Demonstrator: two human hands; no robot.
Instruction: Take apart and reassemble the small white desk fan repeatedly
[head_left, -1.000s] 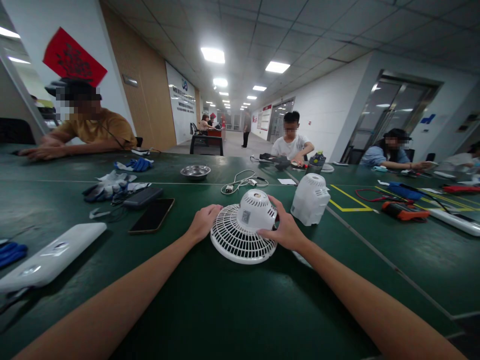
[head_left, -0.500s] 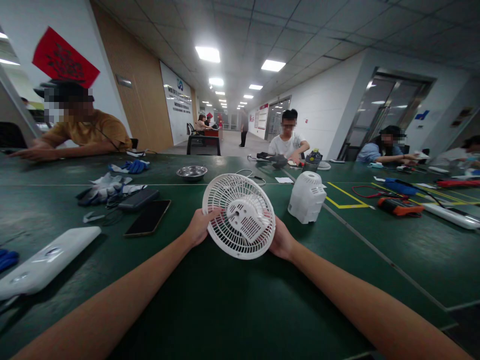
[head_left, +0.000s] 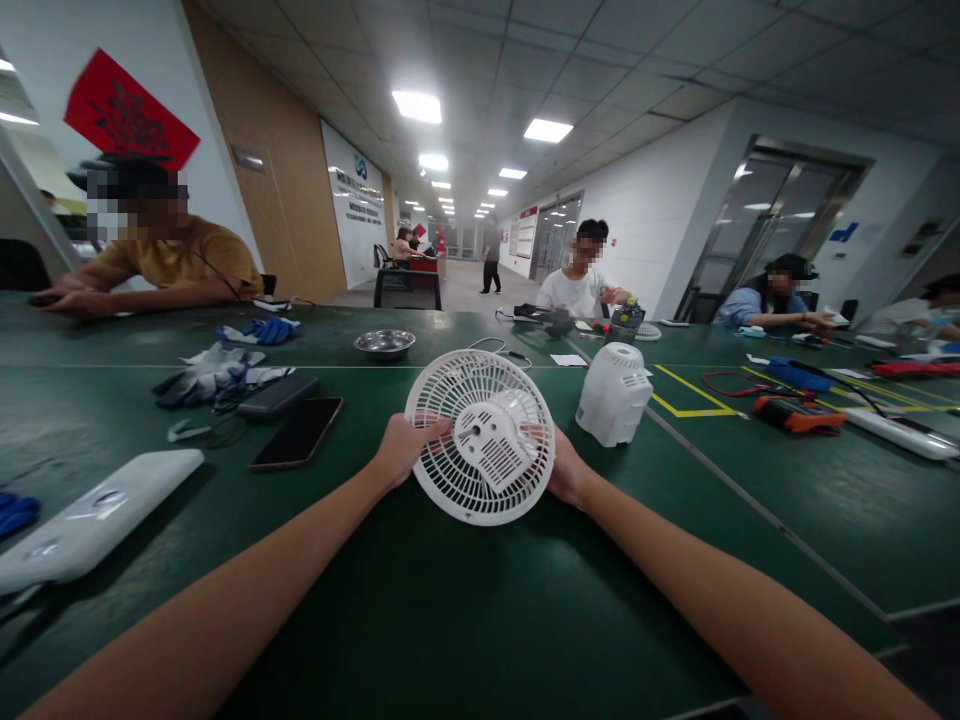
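Observation:
Between my two hands is a round white fan grille [head_left: 491, 470], tilted with its slotted centre housing facing me. My left hand [head_left: 400, 450] grips its left rim, the thumb lying over the ribs. On the right rim, my right hand [head_left: 568, 468] is closed from behind, and its fingers show partly through the slots. A white plastic fan housing [head_left: 615, 395] stands upright on the table, to the right and behind the grille. A white cable [head_left: 495, 345] lies just beyond the grille's top edge.
The green table [head_left: 465, 620] also bears a metal bowl [head_left: 384, 344], a black phone [head_left: 297, 433], a dark power bank [head_left: 278, 397], gloves [head_left: 206, 375] and a long white device [head_left: 97, 515] at left. An orange multimeter [head_left: 799, 414] lies at right. Several people sit around the table.
The grille has tipped slightly and sunk a little lower, still between both hands. Across the table, a person in white has raised a hand from the tabletop.

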